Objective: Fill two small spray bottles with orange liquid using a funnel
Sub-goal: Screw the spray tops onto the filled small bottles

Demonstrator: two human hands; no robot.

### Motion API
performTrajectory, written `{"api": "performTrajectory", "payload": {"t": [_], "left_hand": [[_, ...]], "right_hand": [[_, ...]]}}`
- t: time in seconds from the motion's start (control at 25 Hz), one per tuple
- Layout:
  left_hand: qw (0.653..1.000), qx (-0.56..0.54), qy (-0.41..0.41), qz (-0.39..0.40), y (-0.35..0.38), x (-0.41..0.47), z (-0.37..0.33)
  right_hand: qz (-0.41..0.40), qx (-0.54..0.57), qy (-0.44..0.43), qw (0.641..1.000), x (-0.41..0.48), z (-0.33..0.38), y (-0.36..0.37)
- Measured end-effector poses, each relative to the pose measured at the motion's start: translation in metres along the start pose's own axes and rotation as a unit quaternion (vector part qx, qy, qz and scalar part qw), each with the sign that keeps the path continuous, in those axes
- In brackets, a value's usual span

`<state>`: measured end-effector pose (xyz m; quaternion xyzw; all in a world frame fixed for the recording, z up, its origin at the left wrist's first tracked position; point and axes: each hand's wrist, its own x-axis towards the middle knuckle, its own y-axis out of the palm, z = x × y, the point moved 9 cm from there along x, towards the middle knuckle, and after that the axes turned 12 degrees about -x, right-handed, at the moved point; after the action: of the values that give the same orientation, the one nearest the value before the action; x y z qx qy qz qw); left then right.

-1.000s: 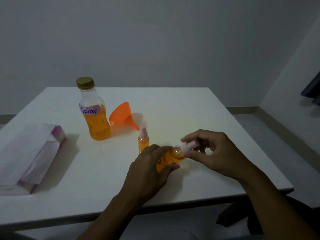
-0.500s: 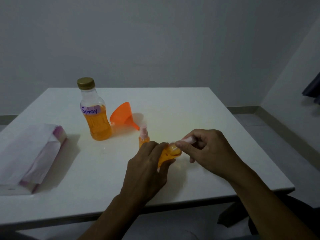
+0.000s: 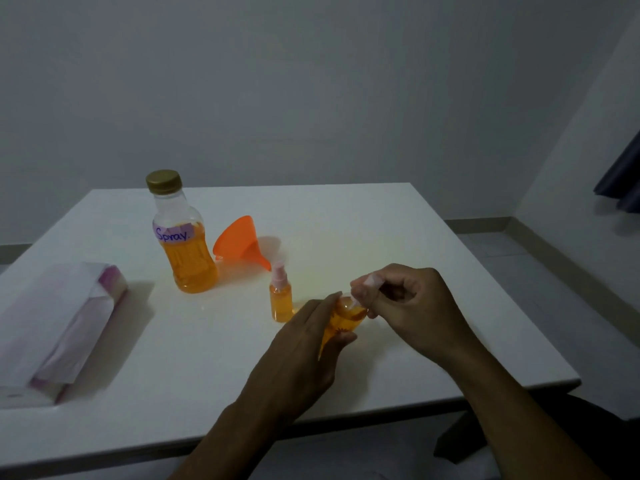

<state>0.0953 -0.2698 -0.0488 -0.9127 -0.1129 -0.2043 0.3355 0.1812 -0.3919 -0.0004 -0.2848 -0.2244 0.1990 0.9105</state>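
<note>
Tilted spray bottle [image 3: 341,323] is gripped in left hand [image 3: 304,355]; its cap [image 3: 367,284] is pinched by right hand [image 3: 408,310] fingertips. White table [image 3: 346,216], grey walls.

A white and purple paper packet [image 3: 59,323] is lying to my left on the white table [image 3: 398,237]; a dark curtain [image 3: 621,178] is hanging at the far right.

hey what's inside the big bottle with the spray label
The big labelled bottle holds orange liquid filling roughly its lower two thirds; the space above is clear. Its gold cap is on. The purple label covers part of the liquid line.
</note>
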Motion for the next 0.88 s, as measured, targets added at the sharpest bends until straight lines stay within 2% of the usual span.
{"api": "performTrajectory", "payload": {"t": [0.16, 0.24, 0.36, 0.48, 0.68, 0.88], "left_hand": [[1.0, -0.023, -0.009, 0.019, -0.001, 0.001, -0.001], [0.998, -0.056, -0.021, 0.025, -0.005, 0.002, -0.001], [0.983, -0.156, -0.071, 0.061, -0.004, 0.002, -0.002], [0.972, -0.204, -0.089, 0.069, -0.002, 0.001, -0.011], [0.982, -0.174, -0.068, 0.014, -0.004, 0.007, -0.018], [0.996, -0.062, -0.049, -0.051, -0.004, 0.014, -0.013]], "right_hand": [[0.011, -0.004, 0.008, 1.0, 0.005, 0.001, 0.003], [0.009, 0.04, 0.028, 0.999, 0.006, 0.003, 0.0], [-0.06, 0.163, 0.09, 0.981, 0.007, -0.009, -0.026], [-0.106, 0.161, 0.119, 0.974, 0.005, -0.028, -0.048], [-0.125, 0.104, 0.137, 0.977, 0.002, -0.047, -0.058], [-0.147, 0.012, 0.103, 0.984, 0.003, -0.042, -0.065]]}}
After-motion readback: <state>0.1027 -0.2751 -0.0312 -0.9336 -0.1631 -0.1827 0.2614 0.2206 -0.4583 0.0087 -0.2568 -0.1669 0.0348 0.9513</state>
